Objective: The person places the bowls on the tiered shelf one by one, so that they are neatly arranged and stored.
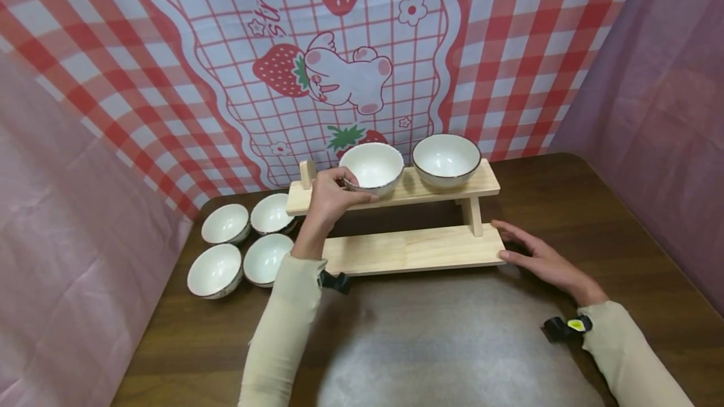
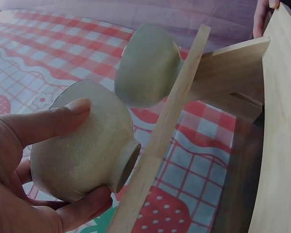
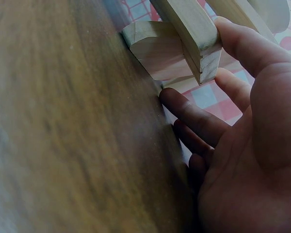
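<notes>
In the head view my left hand [image 1: 330, 196] grips a white bowl [image 1: 378, 165] by its left side, close over the upper board of a two-tier wooden shelf [image 1: 404, 250]. Seen from the left wrist, the thumb presses the wall of this bowl [image 2: 87, 145], other fingers curl around it, and its foot is right by the board's edge. A second, dark-rimmed bowl [image 1: 447, 159] sits on the upper board, to the right. My right hand [image 1: 545, 262] holds the right end of the lower board [image 3: 201, 48] between thumb and fingers.
Several white bowls [image 1: 226, 223] stand grouped on the brown table [image 1: 170, 344], left of the shelf. A red-and-white checked cloth with strawberries [image 1: 351, 17] hangs behind, and pinkish curtains [image 1: 650, 112] flank both sides. A grey sheen covers the tabletop in front.
</notes>
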### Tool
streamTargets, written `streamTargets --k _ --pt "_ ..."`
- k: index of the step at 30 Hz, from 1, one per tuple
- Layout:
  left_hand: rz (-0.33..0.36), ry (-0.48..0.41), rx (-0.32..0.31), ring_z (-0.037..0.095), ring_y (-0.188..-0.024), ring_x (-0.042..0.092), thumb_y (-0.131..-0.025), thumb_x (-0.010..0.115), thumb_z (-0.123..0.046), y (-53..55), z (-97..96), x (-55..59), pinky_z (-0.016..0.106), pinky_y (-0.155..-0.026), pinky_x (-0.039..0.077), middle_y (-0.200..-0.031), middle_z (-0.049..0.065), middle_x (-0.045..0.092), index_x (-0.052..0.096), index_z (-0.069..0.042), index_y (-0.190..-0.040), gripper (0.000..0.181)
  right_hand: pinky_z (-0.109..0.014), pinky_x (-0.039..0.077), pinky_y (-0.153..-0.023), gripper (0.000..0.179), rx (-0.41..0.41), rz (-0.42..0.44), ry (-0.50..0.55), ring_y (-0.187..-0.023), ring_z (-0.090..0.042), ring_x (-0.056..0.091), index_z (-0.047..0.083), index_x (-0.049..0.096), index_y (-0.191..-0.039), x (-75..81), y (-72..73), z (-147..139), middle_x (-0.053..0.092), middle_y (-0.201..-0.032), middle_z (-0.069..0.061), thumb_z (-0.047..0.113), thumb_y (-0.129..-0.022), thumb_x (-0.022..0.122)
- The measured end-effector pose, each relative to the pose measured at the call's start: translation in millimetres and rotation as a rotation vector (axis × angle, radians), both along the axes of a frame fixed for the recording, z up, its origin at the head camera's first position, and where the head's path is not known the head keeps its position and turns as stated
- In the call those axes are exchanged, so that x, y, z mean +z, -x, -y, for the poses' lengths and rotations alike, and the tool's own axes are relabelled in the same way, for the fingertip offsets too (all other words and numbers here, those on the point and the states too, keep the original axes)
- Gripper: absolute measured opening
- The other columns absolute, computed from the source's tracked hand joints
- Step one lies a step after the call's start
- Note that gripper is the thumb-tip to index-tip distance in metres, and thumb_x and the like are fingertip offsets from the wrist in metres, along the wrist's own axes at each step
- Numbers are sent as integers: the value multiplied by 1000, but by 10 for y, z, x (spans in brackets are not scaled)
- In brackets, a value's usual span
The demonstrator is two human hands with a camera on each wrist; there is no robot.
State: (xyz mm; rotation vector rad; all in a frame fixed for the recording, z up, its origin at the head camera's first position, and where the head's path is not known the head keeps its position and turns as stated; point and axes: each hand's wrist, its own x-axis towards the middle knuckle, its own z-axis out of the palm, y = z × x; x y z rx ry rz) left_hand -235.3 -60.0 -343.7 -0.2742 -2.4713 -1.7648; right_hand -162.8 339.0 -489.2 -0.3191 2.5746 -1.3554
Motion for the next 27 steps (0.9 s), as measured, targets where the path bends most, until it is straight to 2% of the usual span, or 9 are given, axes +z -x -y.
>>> streamTargets --k 9,17,22,24,27 --pt "21 11 -3 16 -74 50 -63 93 -5 45 -65 -26 25 -59 42 -76 3 56 59 -5 -73 35 -64 38 -100 65 1 -19 7 -135 -39 39 20 28 -158 -19 0 4 38 -155 -21 31 -102 57" --pt "8 0 -8 13 -67 49 -63 93 -5 66 -109 -41 25 -57 42 -70 0 54 59 -6 -72 35 -64 38 -101 64 4 -25 11 -136 -39 38 22 28 -158 -12 1 10 37 -157 -20 31 -102 57" --pt "15 12 7 12 -66 48 -62 93 -6 74 -129 -45 24 -56 41 -68 -1 53 59 -6 -72 35 -60 39 -101 63 0 -36 -1 -132 -22 41 23 29 -158 -7 -6 13 39 -156 -18 31 -102 57" --pt "18 11 8 12 -65 47 -62 93 -7 78 -135 -49 25 -56 41 -68 -1 53 59 -6 -72 35 -60 39 -101 63 -2 -37 -5 -130 -18 41 24 30 -158 -6 -9 9 39 -155 -18 32 -102 57" --pt "26 10 6 12 -65 47 -63 93 -7 86 -143 -58 24 -56 41 -68 -1 53 59 -6 -73 36 -61 39 -101 63 -2 -34 -1 -133 -25 40 23 29 -158 -5 -14 4 38 -156 -19 31 -102 57"
